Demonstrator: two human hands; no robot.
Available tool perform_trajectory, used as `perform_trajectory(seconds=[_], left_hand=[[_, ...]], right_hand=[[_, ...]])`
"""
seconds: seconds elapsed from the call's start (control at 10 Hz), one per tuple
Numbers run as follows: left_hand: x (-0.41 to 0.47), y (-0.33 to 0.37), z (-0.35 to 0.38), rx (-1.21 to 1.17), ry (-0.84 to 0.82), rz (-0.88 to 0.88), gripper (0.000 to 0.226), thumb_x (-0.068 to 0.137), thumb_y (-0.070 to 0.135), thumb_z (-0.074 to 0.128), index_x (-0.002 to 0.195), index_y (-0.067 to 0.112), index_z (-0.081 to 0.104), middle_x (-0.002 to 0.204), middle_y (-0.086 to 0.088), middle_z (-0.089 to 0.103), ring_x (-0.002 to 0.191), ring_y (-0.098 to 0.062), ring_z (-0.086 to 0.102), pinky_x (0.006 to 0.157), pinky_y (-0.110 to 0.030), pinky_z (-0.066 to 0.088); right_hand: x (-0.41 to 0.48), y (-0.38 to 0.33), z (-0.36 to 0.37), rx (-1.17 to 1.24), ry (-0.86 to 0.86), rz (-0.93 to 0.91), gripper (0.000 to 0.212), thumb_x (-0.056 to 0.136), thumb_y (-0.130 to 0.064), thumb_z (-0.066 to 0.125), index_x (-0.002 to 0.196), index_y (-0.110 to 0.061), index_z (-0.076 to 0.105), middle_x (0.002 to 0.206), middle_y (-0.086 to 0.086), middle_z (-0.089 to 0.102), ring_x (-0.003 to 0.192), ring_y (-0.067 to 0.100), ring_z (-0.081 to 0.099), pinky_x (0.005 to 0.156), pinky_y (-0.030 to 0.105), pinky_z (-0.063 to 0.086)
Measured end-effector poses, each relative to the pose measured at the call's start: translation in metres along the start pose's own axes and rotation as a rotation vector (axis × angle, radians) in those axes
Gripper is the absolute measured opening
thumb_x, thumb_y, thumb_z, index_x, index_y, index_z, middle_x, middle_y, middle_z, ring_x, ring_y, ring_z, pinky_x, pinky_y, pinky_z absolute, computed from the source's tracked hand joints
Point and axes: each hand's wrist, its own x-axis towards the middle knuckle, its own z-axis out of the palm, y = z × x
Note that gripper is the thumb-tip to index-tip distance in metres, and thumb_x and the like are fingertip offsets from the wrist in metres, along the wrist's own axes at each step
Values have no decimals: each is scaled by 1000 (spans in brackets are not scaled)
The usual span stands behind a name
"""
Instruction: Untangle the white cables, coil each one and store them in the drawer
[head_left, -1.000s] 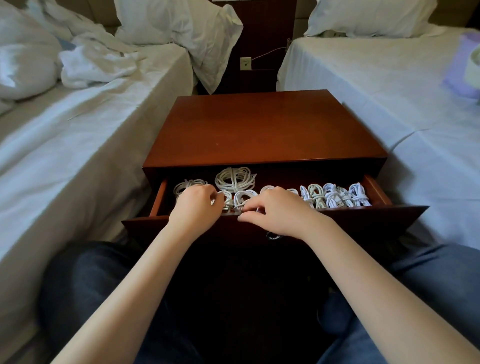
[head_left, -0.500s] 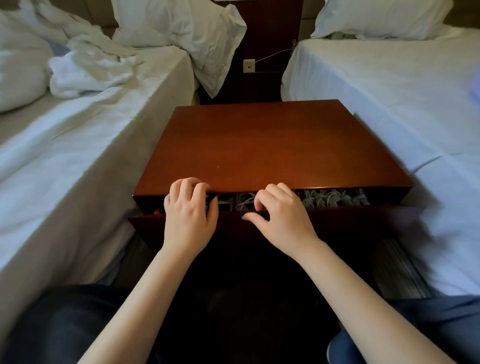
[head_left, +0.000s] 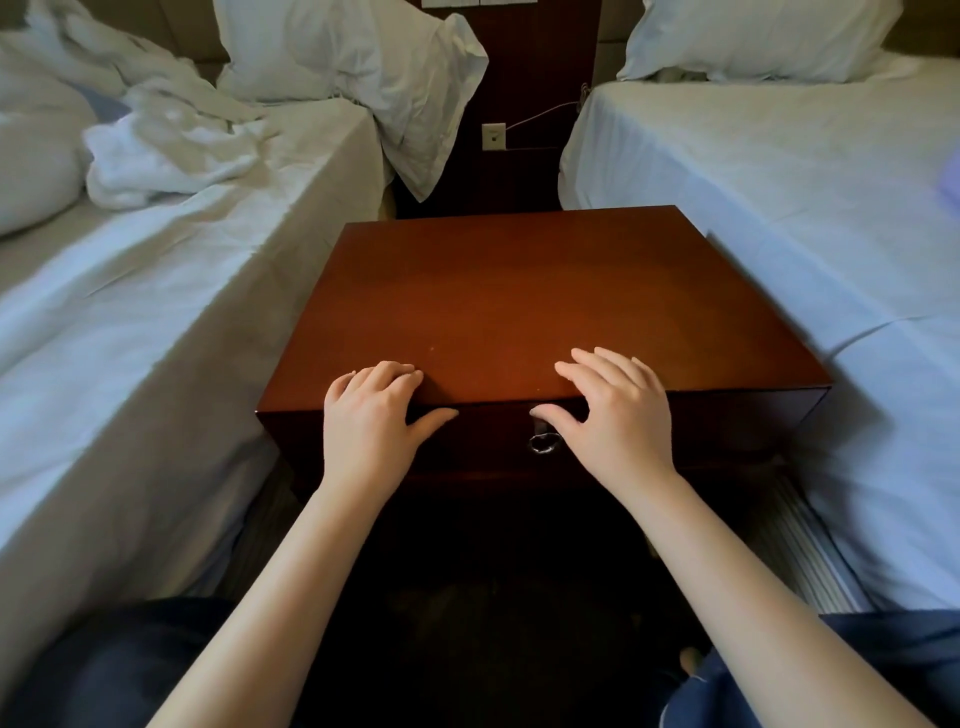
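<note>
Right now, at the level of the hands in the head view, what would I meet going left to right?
Left bed → left hand → right hand → right bed.

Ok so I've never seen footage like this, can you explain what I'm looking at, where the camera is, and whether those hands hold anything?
No machine here: these are a person's two bare hands, filmed by one camera worn on the head, looking forward and down. The left hand and right hand rest on the front edge of a wooden nightstand between two beds, thumbs over the drawer front. Neither holds anything. The drawer is shut, its ring pull just below the right thumb. No cables are visible.
</note>
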Motion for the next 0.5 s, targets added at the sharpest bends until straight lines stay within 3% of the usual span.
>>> perform_trajectory(seconds=[0.1,0.2,0.4,0.5], left_hand=[[5,1,-2,15,2,10,49,69,50,78,95,8,75,98,-3,71,88,-26,68,85,-43,48],[7,2,-7,17,-19,-18,52,68,52,78,97,9,74,101,-3,70,91,-27,67,87,-44,45],[17,14,-27,15,-246,-64,63,83,58,61,128,14,57,125,1,55,115,-21,53,99,-40,36],[29,18,-39,-39,-305,-99,66,87,57,57,136,13,48,131,-4,54,120,-24,51,98,-41,42]], right_hand=[[2,-1,0,-2,10,11,47,73,-45,81,107,-14,74,118,8,69,117,29,60,100,54,45],[3,-2,-3,-13,-23,19,48,76,-47,78,110,-14,73,120,7,68,119,29,58,102,53,44],[13,-9,-24,-55,-195,-1,55,86,-59,59,126,-21,61,133,-5,58,128,19,47,104,40,38],[24,-16,-35,-75,-262,7,53,89,-62,52,126,-24,59,128,-6,61,123,18,50,99,38,42]])
